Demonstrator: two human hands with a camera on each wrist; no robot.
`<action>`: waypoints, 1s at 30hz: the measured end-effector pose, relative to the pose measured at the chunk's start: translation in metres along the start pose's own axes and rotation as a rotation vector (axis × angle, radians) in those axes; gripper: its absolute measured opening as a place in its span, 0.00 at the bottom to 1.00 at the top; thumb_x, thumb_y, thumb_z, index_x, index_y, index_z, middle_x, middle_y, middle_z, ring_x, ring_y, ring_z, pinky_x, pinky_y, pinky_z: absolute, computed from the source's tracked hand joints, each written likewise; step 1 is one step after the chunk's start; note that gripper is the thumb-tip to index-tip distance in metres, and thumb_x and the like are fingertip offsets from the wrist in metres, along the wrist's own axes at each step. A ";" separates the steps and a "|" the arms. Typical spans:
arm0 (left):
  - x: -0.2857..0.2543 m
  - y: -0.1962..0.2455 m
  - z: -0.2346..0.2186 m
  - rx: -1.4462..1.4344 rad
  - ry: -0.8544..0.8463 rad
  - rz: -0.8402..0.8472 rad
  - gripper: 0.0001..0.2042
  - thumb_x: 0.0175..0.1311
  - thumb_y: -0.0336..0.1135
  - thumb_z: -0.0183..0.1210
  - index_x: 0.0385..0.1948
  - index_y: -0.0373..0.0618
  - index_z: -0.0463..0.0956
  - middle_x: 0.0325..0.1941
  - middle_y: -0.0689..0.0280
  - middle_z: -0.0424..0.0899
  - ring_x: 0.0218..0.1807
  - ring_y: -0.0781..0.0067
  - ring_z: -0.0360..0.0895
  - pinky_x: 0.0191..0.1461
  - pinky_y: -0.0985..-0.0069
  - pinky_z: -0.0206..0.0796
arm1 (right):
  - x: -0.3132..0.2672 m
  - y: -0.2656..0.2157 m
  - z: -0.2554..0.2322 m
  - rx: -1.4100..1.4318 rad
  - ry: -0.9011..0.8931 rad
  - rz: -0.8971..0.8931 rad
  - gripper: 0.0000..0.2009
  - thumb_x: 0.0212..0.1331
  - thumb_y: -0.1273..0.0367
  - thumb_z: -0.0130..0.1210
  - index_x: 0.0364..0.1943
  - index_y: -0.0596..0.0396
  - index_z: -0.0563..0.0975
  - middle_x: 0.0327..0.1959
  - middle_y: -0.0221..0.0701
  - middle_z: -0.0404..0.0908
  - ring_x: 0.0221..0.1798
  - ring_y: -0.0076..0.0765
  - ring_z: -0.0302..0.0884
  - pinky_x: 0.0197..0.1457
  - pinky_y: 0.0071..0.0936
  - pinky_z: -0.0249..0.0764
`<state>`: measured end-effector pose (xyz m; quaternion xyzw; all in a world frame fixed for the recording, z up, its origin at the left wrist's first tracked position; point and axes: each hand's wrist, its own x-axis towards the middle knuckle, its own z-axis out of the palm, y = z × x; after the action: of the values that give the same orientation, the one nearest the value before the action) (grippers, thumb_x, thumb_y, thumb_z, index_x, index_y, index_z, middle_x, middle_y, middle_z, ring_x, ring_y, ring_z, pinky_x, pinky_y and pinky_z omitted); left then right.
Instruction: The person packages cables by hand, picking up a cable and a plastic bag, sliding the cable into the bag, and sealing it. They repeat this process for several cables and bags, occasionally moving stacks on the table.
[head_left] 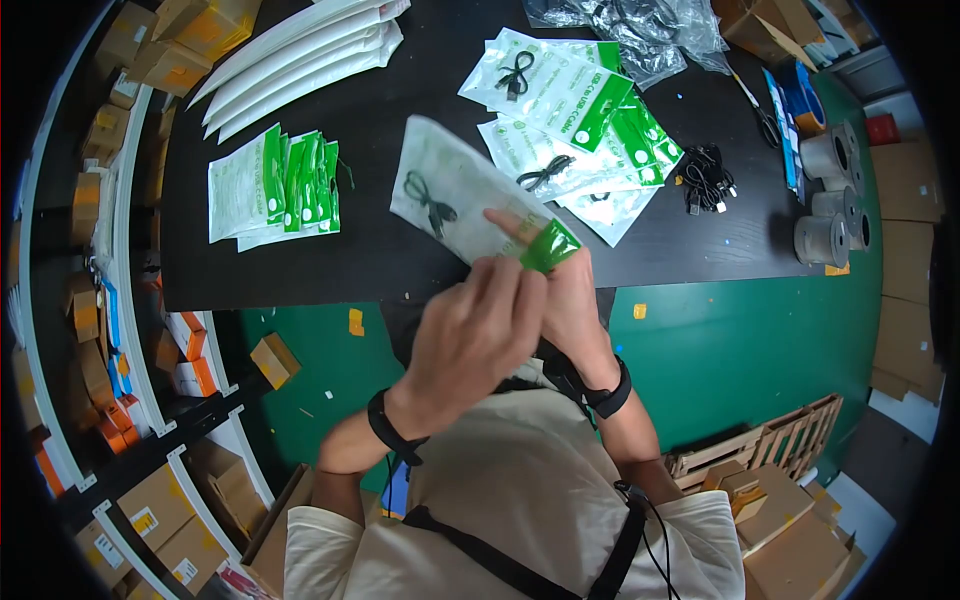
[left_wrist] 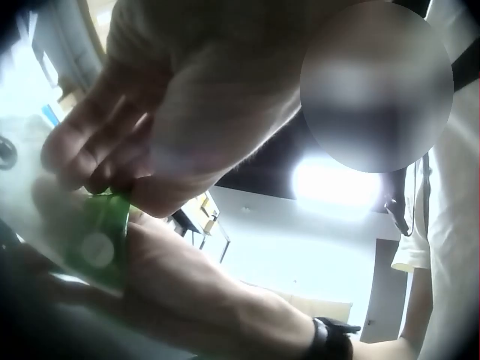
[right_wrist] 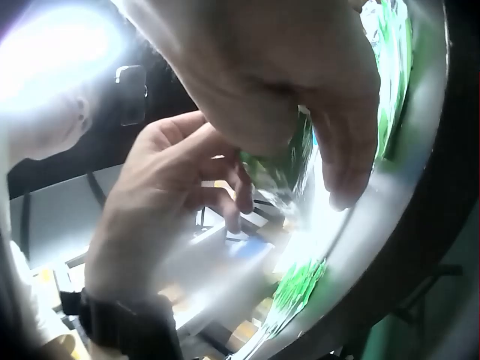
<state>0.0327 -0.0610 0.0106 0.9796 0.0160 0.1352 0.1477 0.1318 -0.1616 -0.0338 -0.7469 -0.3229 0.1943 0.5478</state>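
Above the table's front edge, a clear and green plastic cable packet [head_left: 455, 185] is tilted between both hands, a coiled black USB cable [head_left: 430, 204] inside. My left hand [head_left: 470, 325] pinches its green end with curled fingers. The right hand [head_left: 575, 305] grips the same end from the far side, a finger lying along the packet. In the left wrist view the green end [left_wrist: 101, 244] lies between the two hands. The right wrist view shows the left fingers [right_wrist: 238, 187] close at the green film [right_wrist: 277, 172]; the right hand partly hides it.
On the black table [head_left: 400, 275], a stack of green-ended packets [head_left: 270, 190] sits left and loose cable packets [head_left: 570, 110] lie right. Several white mailers [head_left: 300, 65], loose black cables [head_left: 706, 180], scissors [head_left: 765, 120] and spools [head_left: 825, 200] lie around. Shelves [head_left: 130, 300] stand left.
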 end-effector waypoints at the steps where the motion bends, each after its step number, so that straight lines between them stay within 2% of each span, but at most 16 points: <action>1: -0.002 0.003 0.003 0.011 0.006 0.006 0.07 0.57 0.27 0.63 0.35 0.42 0.75 0.35 0.61 0.76 0.32 0.62 0.80 0.27 0.69 0.71 | 0.000 0.002 0.001 0.000 -0.005 -0.002 0.21 0.52 0.80 0.61 0.53 0.52 0.82 0.44 0.45 0.83 0.36 0.44 0.83 0.38 0.33 0.77; 4: -0.003 0.004 0.003 0.036 0.018 0.022 0.08 0.56 0.28 0.65 0.34 0.42 0.75 0.36 0.61 0.76 0.35 0.61 0.80 0.28 0.68 0.71 | -0.003 0.014 0.006 0.239 0.101 0.077 0.27 0.50 0.78 0.67 0.59 0.50 0.81 0.50 0.43 0.85 0.42 0.33 0.84 0.44 0.30 0.78; 5: 0.000 0.000 -0.005 0.012 0.090 0.010 0.08 0.56 0.28 0.65 0.35 0.42 0.75 0.37 0.60 0.76 0.35 0.60 0.80 0.29 0.68 0.72 | -0.002 0.014 0.005 0.240 0.101 0.076 0.27 0.50 0.78 0.67 0.59 0.50 0.81 0.50 0.43 0.85 0.42 0.33 0.84 0.44 0.30 0.78; 7: 0.007 -0.015 -0.019 -0.036 0.233 -0.009 0.10 0.56 0.29 0.66 0.36 0.41 0.76 0.37 0.59 0.77 0.35 0.60 0.79 0.31 0.69 0.73 | 0.002 0.016 0.001 0.192 0.189 -0.047 0.27 0.49 0.77 0.70 0.59 0.51 0.81 0.47 0.39 0.86 0.44 0.29 0.82 0.48 0.30 0.77; 9: 0.010 -0.042 -0.020 -0.026 0.474 -0.149 0.11 0.57 0.31 0.68 0.39 0.40 0.78 0.41 0.59 0.78 0.33 0.60 0.77 0.31 0.71 0.72 | 0.002 0.015 -0.004 0.171 0.236 -0.110 0.28 0.49 0.76 0.71 0.59 0.51 0.80 0.46 0.38 0.87 0.45 0.27 0.81 0.49 0.29 0.77; 11: 0.015 -0.054 -0.029 -0.002 0.434 -0.406 0.09 0.63 0.31 0.66 0.42 0.40 0.79 0.41 0.62 0.80 0.30 0.69 0.76 0.29 0.74 0.68 | -0.001 0.010 -0.010 0.260 0.221 -0.100 0.26 0.49 0.76 0.72 0.57 0.57 0.81 0.51 0.36 0.84 0.50 0.29 0.79 0.55 0.32 0.75; 12: 0.016 -0.063 -0.028 0.002 0.438 -0.408 0.09 0.63 0.31 0.66 0.42 0.40 0.79 0.41 0.62 0.80 0.30 0.69 0.76 0.29 0.74 0.68 | -0.002 0.009 -0.012 0.304 0.210 -0.096 0.25 0.49 0.76 0.72 0.55 0.59 0.81 0.54 0.36 0.83 0.53 0.30 0.78 0.58 0.34 0.73; 15: 0.016 -0.085 -0.020 -0.988 0.208 -0.700 0.06 0.69 0.31 0.62 0.41 0.38 0.79 0.39 0.65 0.81 0.26 0.81 0.74 0.23 0.80 0.62 | -0.005 0.009 -0.021 0.325 0.123 -0.085 0.22 0.49 0.75 0.73 0.52 0.61 0.83 0.54 0.36 0.83 0.53 0.31 0.78 0.58 0.33 0.73; 17: 0.013 -0.089 -0.021 -1.020 0.260 -0.663 0.06 0.70 0.30 0.61 0.40 0.37 0.79 0.37 0.66 0.81 0.25 0.84 0.73 0.22 0.82 0.61 | -0.004 0.009 -0.021 0.333 0.086 -0.076 0.21 0.49 0.75 0.73 0.50 0.62 0.83 0.54 0.36 0.83 0.53 0.31 0.78 0.58 0.33 0.73; 20: 0.012 -0.083 -0.025 -1.095 0.353 -0.592 0.06 0.72 0.29 0.59 0.38 0.34 0.79 0.35 0.66 0.81 0.23 0.88 0.71 0.20 0.85 0.57 | -0.005 0.014 -0.018 0.410 0.132 0.136 0.20 0.48 0.73 0.73 0.48 0.62 0.84 0.52 0.35 0.84 0.51 0.31 0.79 0.58 0.34 0.73; 21: 0.015 -0.078 -0.027 -1.066 0.382 -0.548 0.06 0.71 0.28 0.59 0.37 0.34 0.79 0.35 0.66 0.80 0.22 0.88 0.70 0.19 0.86 0.56 | -0.004 0.016 -0.017 0.410 0.132 0.135 0.20 0.48 0.73 0.73 0.48 0.62 0.84 0.52 0.35 0.84 0.51 0.31 0.79 0.58 0.34 0.73; 24: 0.018 -0.067 -0.036 -1.003 0.440 -0.460 0.06 0.70 0.27 0.60 0.36 0.32 0.79 0.34 0.65 0.80 0.19 0.87 0.69 0.17 0.87 0.55 | 0.000 0.020 -0.015 0.277 0.211 -0.173 0.20 0.48 0.75 0.72 0.49 0.62 0.84 0.49 0.34 0.84 0.49 0.29 0.79 0.57 0.32 0.75; 25: 0.019 -0.066 -0.039 -1.013 0.451 -0.459 0.06 0.70 0.26 0.60 0.35 0.32 0.79 0.34 0.65 0.80 0.19 0.87 0.70 0.17 0.87 0.55 | 0.002 0.019 -0.015 0.278 0.211 -0.175 0.20 0.48 0.75 0.72 0.49 0.62 0.84 0.49 0.34 0.84 0.49 0.29 0.79 0.57 0.32 0.75; 28: 0.019 -0.064 -0.044 -1.031 0.474 -0.456 0.05 0.69 0.26 0.60 0.35 0.31 0.79 0.34 0.65 0.79 0.19 0.87 0.70 0.17 0.87 0.55 | 0.007 0.012 -0.015 0.032 0.269 -0.220 0.21 0.48 0.76 0.72 0.51 0.60 0.84 0.49 0.34 0.84 0.49 0.28 0.79 0.57 0.30 0.75; 29: 0.019 -0.066 -0.046 -1.026 0.492 -0.453 0.05 0.69 0.26 0.60 0.35 0.31 0.79 0.34 0.65 0.80 0.19 0.86 0.70 0.17 0.87 0.55 | 0.007 0.011 -0.013 0.033 0.269 -0.222 0.21 0.48 0.76 0.72 0.51 0.60 0.84 0.49 0.34 0.84 0.49 0.28 0.79 0.57 0.30 0.75; 30: 0.019 -0.068 -0.047 -1.022 0.509 -0.450 0.05 0.69 0.26 0.60 0.35 0.32 0.79 0.34 0.65 0.80 0.19 0.86 0.70 0.17 0.86 0.55 | 0.006 0.010 -0.011 0.106 0.239 -0.145 0.22 0.48 0.75 0.72 0.52 0.59 0.84 0.50 0.34 0.84 0.49 0.29 0.79 0.57 0.29 0.75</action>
<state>0.0390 0.0188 0.0392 0.6942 0.1905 0.3210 0.6154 0.1458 -0.1674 -0.0392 -0.7094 -0.2980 0.0807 0.6336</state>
